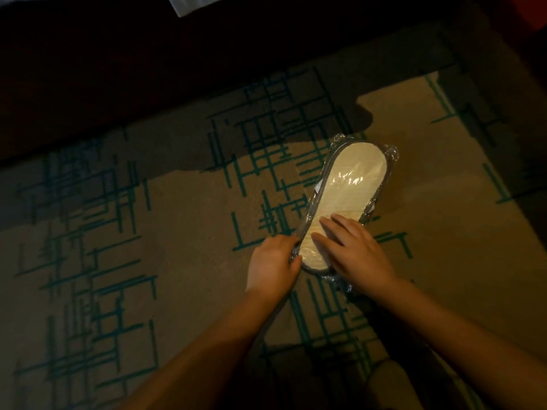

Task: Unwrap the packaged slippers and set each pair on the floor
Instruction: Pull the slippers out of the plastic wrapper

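Beige carpet (183, 220) with teal line pattern, clear-plastic-wrapped pale yellow oval slipper pack (346, 190) lying sole-up, left hand (272, 261) pinching crinkly wrap at near end, right hand (352, 253) fingers flat, pressing the sole

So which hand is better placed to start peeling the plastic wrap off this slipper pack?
Probably the left hand: it already pinches the clear wrap at the near edge of the slipper pack. The right hand lies flat on top, well placed to steady it.
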Tool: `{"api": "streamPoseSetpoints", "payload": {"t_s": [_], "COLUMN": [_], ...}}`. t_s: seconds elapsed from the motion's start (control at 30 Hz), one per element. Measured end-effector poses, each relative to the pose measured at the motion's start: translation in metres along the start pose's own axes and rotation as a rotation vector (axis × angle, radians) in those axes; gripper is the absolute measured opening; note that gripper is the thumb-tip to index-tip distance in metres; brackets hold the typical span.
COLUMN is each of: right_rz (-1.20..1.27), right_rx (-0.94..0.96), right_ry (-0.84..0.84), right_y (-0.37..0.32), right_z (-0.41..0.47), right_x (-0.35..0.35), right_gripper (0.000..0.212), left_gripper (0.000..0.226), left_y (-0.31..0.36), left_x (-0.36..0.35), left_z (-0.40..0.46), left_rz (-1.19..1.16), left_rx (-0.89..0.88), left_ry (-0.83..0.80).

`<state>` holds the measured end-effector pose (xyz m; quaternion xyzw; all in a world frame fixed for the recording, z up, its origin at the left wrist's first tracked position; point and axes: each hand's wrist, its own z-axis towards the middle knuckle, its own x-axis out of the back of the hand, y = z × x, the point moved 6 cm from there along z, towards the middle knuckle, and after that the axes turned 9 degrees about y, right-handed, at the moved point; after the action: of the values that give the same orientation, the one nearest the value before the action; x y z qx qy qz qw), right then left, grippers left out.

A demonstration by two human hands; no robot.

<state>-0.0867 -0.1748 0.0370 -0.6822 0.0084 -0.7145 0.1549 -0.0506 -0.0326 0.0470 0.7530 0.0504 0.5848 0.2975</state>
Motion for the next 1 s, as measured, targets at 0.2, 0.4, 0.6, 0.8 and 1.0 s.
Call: {"api": "streamPoseSetpoints", "payload": {"t_s": [0.2, 0.4, 0.6, 0.8, 1.0], "right_rz": [0.048, 0.112, 0.144, 0.086, 0.202], "right_rx": [-0.008, -0.022, 0.087, 0.304, -0.019], "right_ry": [0.031, -0.083, -0.123, -0.101, 0.091], "right_y": [0.001, 0.008, 0.007, -0.005, 0.003], "right_z": [0.002, 0.008, 0.017, 0.02, 0.012], "right_x": [-0.004, -0.007, -0.01, -0.012, 0.018], "right_gripper": [0.046, 0.053, 0.054, 0.045, 0.048], "left_gripper": [0.017, 0.011, 0.013, 0.021, 0.035], "left_y": [-0.004, 0.003, 0.001, -0.018, -0.042], "left_x": [-0.008, -0.001, 0.003, -0.02, 0.012], "left_z": [0.006, -0.01, -0.043, -0.075, -0.074], "left_rz": [-0.004, -0.083, 0.008, 0.166, -0.117], "left_rx": [0.075, -0.069, -0.294, -0.432, 0.049], "left_ry": [0.044, 0.093, 0.166, -0.048, 0.146]}}
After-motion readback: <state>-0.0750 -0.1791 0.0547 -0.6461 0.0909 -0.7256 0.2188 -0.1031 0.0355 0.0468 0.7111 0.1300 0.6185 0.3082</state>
